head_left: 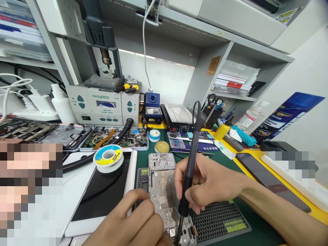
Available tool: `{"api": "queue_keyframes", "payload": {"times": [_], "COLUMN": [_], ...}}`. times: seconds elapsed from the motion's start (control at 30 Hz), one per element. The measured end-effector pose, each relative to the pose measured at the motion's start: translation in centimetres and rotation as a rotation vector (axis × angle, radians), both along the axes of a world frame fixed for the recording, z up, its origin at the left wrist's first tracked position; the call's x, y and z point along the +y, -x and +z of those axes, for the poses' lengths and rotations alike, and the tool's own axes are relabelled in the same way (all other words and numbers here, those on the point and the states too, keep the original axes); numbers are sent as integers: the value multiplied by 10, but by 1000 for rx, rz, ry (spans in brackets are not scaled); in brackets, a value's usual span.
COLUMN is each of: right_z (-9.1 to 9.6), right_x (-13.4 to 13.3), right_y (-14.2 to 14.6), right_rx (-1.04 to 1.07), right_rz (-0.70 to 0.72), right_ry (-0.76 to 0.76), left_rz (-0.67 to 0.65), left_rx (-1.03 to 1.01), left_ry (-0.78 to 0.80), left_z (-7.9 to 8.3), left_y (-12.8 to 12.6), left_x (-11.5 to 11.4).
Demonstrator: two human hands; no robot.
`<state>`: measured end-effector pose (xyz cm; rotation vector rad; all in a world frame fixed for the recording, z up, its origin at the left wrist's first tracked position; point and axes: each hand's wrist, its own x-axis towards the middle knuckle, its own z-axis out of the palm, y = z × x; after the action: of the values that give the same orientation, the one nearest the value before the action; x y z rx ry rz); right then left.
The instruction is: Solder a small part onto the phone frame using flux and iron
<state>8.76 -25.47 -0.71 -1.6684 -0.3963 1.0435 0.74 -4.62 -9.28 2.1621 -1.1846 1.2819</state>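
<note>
An opened phone frame (162,181) lies on a black perforated mat (217,218) on the green bench mat. My right hand (205,184) is closed round a black soldering iron (191,160), held like a pen, with its tip down at the phone's lower end (179,235). The iron's cable curves up behind the hand. My left hand (133,222) rests curled against the phone's left edge, fingers pressed on the frame to hold it.
A white tablet (102,194) with a solder spool (108,158) on it lies to the left. Behind it stand trays of parts (115,138), a rework station (102,106), a blue iron stand (152,109) and a flux tin (162,147). A dark phone (269,181) lies at right.
</note>
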Motion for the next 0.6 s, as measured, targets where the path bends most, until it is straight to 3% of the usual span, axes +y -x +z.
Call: {"api": "queue_keyframes", "payload": {"times": [0.07,0.23,0.4,0.6], "right_z": [1,4,5,6], "right_x": [0,-3,-3,-2], "right_y": [-1,-3,0,7], "right_rx": [-13,-61,-63,-64], "right_rz": [-7,-52,-59,-58], "right_ry": [6,-5,-10,3], "left_rz": [-29,-68,-32,-25], "left_rx": [-29,50,-1,119], "left_ry": [53,-87,10,-200], "left_z": [1,6,5,19], "left_y": [-4,-6,-6,2], "left_x": [-1,7,8,19]}}
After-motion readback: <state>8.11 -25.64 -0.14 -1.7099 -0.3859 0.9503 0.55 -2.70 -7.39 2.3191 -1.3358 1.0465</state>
